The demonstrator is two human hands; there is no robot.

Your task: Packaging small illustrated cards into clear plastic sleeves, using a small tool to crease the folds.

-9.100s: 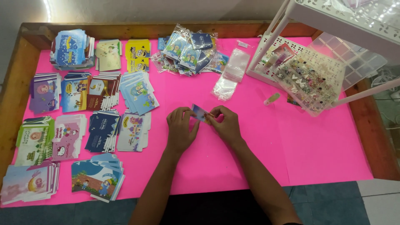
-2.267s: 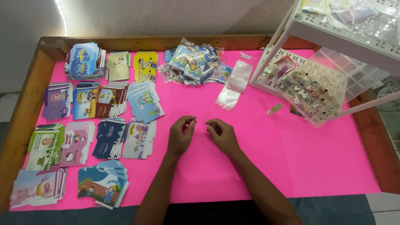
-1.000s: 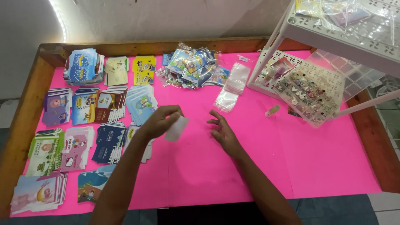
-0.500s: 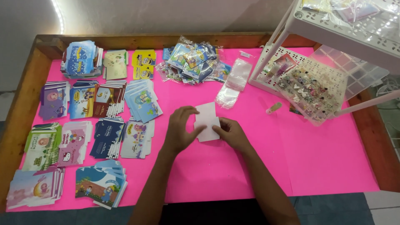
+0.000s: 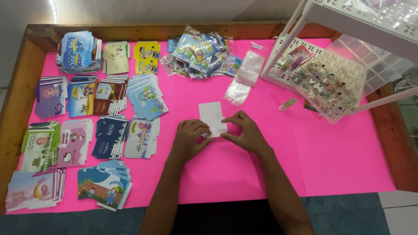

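Wooden-framed surface (image 5: 26, 87) covered in pink sheeting, against a pale wall; card stacks (image 5: 109, 135) at left. White card (image 5: 212, 117) lies centre, gripped by left hand (image 5: 190, 140) and right hand (image 5: 244, 132) at its lower edge. Half a second earlier it sat marginally higher.

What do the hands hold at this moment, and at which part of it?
Both hands hold a white card that lies on the pink table cover. The left hand and the right hand pinch it at its lower edge, one at each side.
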